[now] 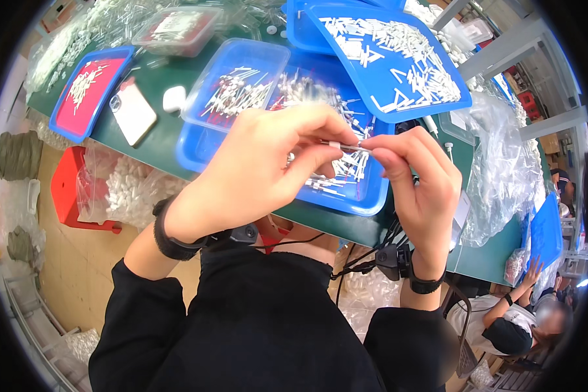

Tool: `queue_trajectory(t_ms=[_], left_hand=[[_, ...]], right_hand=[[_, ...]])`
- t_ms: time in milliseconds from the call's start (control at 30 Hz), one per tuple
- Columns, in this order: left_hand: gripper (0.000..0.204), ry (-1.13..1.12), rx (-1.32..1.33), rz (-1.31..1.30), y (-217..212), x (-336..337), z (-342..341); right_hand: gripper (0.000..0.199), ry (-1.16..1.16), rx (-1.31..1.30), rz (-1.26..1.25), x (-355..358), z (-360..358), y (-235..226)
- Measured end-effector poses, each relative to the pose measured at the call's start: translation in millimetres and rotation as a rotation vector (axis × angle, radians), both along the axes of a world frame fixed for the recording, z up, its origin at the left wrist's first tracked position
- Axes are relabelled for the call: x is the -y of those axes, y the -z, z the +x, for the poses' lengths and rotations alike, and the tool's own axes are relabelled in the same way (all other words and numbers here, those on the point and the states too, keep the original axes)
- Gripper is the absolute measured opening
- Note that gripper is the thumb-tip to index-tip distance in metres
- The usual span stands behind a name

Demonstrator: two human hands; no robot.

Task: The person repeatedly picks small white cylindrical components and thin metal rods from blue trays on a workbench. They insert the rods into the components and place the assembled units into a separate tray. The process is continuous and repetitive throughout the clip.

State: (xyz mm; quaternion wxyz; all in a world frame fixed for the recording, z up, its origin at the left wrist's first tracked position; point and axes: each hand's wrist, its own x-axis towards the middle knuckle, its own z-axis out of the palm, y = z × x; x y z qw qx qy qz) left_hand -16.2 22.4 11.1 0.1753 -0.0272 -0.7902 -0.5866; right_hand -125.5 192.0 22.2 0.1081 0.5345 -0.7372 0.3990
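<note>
My left hand (261, 157) pinches a thin, pale rod-like piece (353, 147) between thumb and fingers. The other end of it is in the fingertips of my right hand (428, 179). A white section shows near the left fingertips; its exact kind is too small to make out. Both hands are above a blue tray (362, 210) full of loose white and metallic thin parts. Inside that tray, at its left, sits a clear plastic box (199, 108) with similar slender pieces. My left hand hides part of the tray.
Overlapping the tray at upper right is another blue tray (379, 81) with white tubes. Left on the green table (170, 147) are a phone (134, 117), a white case (174, 98) and a small tray (88, 91). Plastic bags (496, 163) lie right; a person (509, 320) works beyond.
</note>
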Motion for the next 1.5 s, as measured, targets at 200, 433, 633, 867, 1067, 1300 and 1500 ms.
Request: queue_trajectory(t_ms=[200, 433, 633, 867, 1067, 1300, 1500], left_hand=[[0.010, -0.199, -0.174, -0.298, 6.9, 5.4, 0.2], [0.008, -0.207, -0.300, -0.358, 8.5, 1.0, 3.6], [0.010, -0.213, -0.358, -0.384, 9.6, -1.3, 5.6], [0.013, -0.152, -0.321, -0.453, 24.1, 14.8, -6.8], [0.019, -0.437, -0.166, -0.769, 55.5, 93.0, -38.4], [0.020, -0.302, 0.421, -0.744, 78.4, 122.8, -48.1], [0.014, -0.352, 0.526, -0.868, 79.3, 118.1, -54.6]], right_hand=[[0.013, 0.016, 0.078, -0.010, -0.8, 3.0, 3.5], [0.011, -0.043, -0.024, -0.069, 6.3, 8.8, 6.0], [0.020, -0.087, 0.067, -0.040, 6.0, 10.0, 8.8], [0.051, -0.130, 0.112, 0.139, 12.0, -8.6, 8.9], [0.033, 0.229, 0.231, -0.008, 13.3, -90.2, 21.2], [0.034, 0.365, 0.031, 0.340, 12.3, -151.4, 55.7], [0.028, 0.329, 0.103, 0.476, 31.3, -153.1, 44.0]])
